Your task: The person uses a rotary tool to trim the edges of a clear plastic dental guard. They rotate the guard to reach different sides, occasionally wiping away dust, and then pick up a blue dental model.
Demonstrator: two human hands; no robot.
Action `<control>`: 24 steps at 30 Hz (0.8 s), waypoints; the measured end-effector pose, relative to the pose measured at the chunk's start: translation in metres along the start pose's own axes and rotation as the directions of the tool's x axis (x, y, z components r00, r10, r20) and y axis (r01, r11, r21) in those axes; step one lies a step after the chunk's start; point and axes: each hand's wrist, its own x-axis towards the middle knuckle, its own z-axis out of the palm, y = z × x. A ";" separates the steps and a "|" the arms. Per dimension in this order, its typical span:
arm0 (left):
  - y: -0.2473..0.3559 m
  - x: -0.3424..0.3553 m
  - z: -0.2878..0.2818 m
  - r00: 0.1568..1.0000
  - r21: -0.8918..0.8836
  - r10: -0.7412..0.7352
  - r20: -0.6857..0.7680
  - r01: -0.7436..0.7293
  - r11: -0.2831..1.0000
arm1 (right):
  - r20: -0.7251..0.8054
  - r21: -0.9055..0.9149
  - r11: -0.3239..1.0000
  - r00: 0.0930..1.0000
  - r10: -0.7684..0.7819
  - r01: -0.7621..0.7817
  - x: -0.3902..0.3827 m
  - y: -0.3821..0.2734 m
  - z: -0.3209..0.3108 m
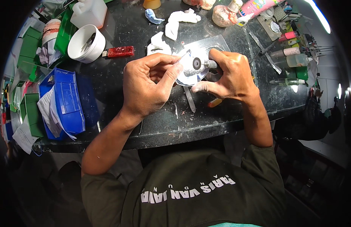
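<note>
My left hand (147, 85) pinches the edge of a small white, rounded piece (190, 70) over the dark worktable (118, 72). My right hand (228, 75) grips a metal rotary handpiece (209, 64), whose dark disc tip (197, 63) rests against the white piece. Both hands meet at the table's middle, above a clear plastic sheet (220, 43). The rest of the white piece is hidden behind my fingers.
A blue bin (65, 102) with papers stands at the left, next to green boxes (30, 45). A white bowl (86, 43) and a red lighter (120, 52) lie behind my left hand. Plaster dental models (224, 15), small bottles (292, 60) and tools crowd the back right.
</note>
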 end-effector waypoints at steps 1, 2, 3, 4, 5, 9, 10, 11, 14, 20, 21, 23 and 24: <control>0.000 0.000 -0.001 1.000 0.019 -0.001 0.000 0.001 1.000 | 0.004 0.012 1.000 1.000 0.000 0.000 0.000 0.000 0.000; 0.000 0.000 -0.001 1.000 0.038 -0.002 0.001 0.002 0.999 | 0.006 0.014 1.000 1.000 -0.002 0.002 0.000 0.000 0.001; 0.000 -0.001 -0.002 1.000 0.039 -0.004 -0.001 0.004 0.999 | 0.012 0.006 1.000 1.000 0.000 0.000 0.000 0.001 0.002; -0.001 0.000 -0.001 1.000 0.041 0.014 -0.005 -0.014 0.999 | 0.019 -0.005 1.000 1.000 0.003 -0.002 0.000 0.001 0.001; -0.002 0.000 -0.001 0.999 0.043 0.033 -0.008 -0.032 0.999 | 0.019 -0.005 1.000 1.000 0.002 -0.002 0.000 0.001 0.001; -0.003 0.000 -0.001 0.999 0.049 0.053 -0.009 -0.052 0.997 | 0.031 -0.015 1.000 0.999 0.020 -0.019 -0.001 0.001 0.002; -0.003 0.000 -0.001 0.999 0.054 0.053 -0.011 -0.052 0.997 | 0.024 -0.011 1.000 1.000 0.019 -0.018 -0.001 0.001 0.003; -0.003 0.000 -0.002 0.999 0.060 0.053 -0.014 -0.052 0.997 | 0.024 -0.010 1.000 1.000 0.018 -0.018 -0.001 0.001 0.003; -0.002 -0.001 -0.002 0.999 0.047 0.034 -0.014 -0.033 0.998 | 0.041 -0.004 0.999 0.999 0.034 -0.034 -0.001 0.000 0.004; -0.005 -0.001 -0.001 0.997 0.057 0.073 -0.013 -0.072 0.996 | 0.031 -0.003 1.000 0.999 0.012 -0.012 0.000 0.001 0.003; -0.005 -0.001 -0.001 0.997 0.058 0.072 -0.014 -0.071 0.996 | 0.034 -0.003 1.000 0.999 0.016 -0.016 -0.001 0.001 0.003; -0.006 -0.001 -0.001 0.998 0.052 0.064 -0.014 -0.063 0.997 | 0.038 -0.003 1.000 0.999 0.020 -0.020 -0.001 0.001 0.004; -0.006 -0.001 -0.001 0.998 0.053 0.064 -0.015 -0.063 0.997 | 0.043 -0.011 1.000 0.999 0.026 -0.025 -0.001 0.001 0.004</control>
